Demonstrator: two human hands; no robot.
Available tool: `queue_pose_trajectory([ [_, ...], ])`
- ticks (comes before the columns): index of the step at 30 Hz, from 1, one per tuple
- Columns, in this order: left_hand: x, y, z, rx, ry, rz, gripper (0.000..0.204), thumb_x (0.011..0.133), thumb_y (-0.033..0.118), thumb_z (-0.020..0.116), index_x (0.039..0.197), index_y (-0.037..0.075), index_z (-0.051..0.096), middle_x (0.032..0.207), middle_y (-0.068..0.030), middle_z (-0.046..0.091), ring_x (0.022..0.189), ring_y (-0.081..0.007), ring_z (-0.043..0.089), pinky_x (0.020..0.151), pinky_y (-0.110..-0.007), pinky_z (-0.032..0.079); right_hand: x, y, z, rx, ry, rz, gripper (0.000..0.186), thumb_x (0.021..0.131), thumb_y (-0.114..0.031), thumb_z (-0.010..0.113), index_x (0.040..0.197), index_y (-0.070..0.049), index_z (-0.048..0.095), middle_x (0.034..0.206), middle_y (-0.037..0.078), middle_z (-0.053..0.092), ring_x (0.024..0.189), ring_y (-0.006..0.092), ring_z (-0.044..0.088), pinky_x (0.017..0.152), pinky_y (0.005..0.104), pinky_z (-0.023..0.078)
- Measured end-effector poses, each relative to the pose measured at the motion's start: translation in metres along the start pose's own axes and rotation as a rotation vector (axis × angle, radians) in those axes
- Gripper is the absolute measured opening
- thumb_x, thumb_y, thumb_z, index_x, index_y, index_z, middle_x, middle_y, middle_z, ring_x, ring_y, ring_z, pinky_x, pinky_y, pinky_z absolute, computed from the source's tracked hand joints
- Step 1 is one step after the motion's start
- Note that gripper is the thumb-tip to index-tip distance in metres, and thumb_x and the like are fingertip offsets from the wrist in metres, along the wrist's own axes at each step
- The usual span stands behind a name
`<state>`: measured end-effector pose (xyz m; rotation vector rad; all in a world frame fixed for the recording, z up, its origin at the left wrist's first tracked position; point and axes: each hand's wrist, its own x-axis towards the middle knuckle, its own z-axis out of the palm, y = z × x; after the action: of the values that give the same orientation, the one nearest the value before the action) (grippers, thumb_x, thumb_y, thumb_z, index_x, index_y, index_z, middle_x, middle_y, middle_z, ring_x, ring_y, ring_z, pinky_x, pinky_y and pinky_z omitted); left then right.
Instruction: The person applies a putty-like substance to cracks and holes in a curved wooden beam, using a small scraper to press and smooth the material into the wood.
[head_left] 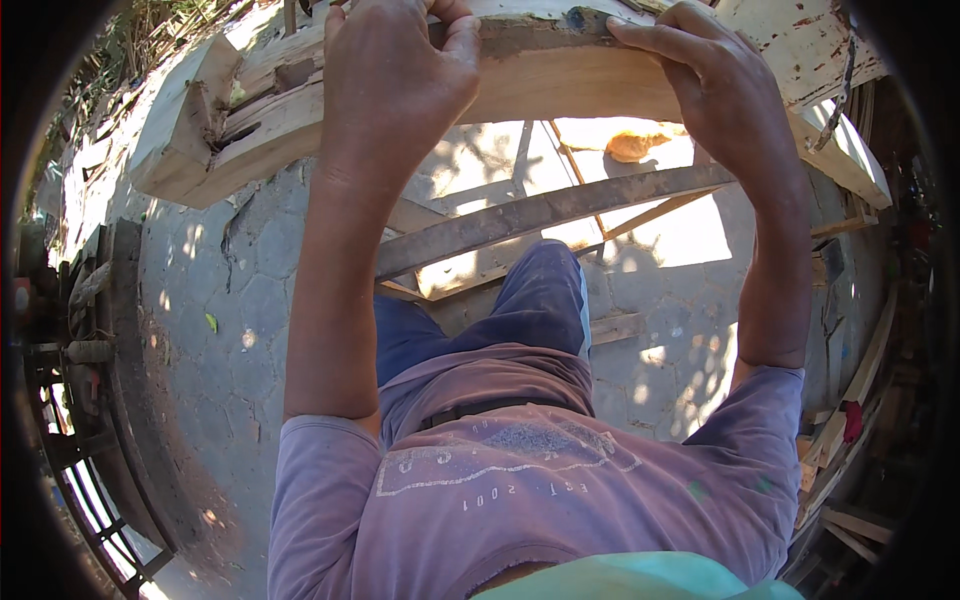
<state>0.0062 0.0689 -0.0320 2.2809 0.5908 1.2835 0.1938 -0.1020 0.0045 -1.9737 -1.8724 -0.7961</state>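
A thick pale wooden beam [570, 85] lies across the top of the head view, with dark, rough marks along its upper edge. Near its left end is a cut slot [240, 132], beside a blocky crosspiece [190, 115]. My left hand [400, 60] is closed at the beam's near edge, thumb pressed to the fingers; what it grips is mostly beyond the upper frame edge, with only a small yellowish bit showing. My right hand [715, 75] rests on the beam further right, thumb stretched along the wood and apart from the fingers.
Below the beam, a dark bar [560, 212] of a low frame crosses in front of my knees. An orange animal [635, 147] is on the sunlit paved floor [250, 300]. Lumber [845, 400] lies along the right; a dark metal frame [100, 430] stands at left.
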Motion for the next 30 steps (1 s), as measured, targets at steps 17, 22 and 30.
queue_pose_trajectory([
  [17, 0.0, 0.001, 0.001, 0.068, 0.027, 0.028, 0.01, 0.084, 0.0, 0.075, 0.083, -0.004, 0.065, 0.087, -0.0179, 0.066, 0.084, -0.0308, 0.068, 0.076, -0.04, 0.054, 0.01, -0.033, -0.007, 0.116, 0.038, 0.169, 0.028, 0.092, -0.004, 0.067, 0.116, -0.013, 0.078, 0.089, 0.011, 0.066, 0.08, 0.0288, 0.066, 0.076, 0.0425, 0.052],
  [22, 0.0, 0.0, 0.003, -0.016, 0.015, -0.007, 0.009, 0.085, 0.001, 0.074, 0.083, -0.004, 0.065, 0.087, -0.0181, 0.066, 0.082, -0.0307, 0.068, 0.076, -0.04, 0.054, 0.017, -0.016, 0.003, 0.052, -0.076, 0.005, 0.029, 0.092, -0.005, 0.067, 0.117, -0.012, 0.077, 0.091, 0.011, 0.067, 0.082, 0.0284, 0.067, 0.077, 0.0431, 0.053],
  [30, 0.002, 0.0, 0.008, -0.066, 0.013, -0.013, 0.01, 0.086, 0.002, 0.074, 0.085, -0.005, 0.066, 0.088, -0.0192, 0.067, 0.081, -0.0319, 0.068, 0.075, -0.04, 0.054, 0.006, -0.015, -0.019, 0.306, -0.072, 0.315, 0.026, 0.096, -0.005, 0.065, 0.12, -0.005, 0.075, 0.103, 0.014, 0.073, 0.089, 0.03, 0.069, 0.084, 0.0445, 0.054],
])
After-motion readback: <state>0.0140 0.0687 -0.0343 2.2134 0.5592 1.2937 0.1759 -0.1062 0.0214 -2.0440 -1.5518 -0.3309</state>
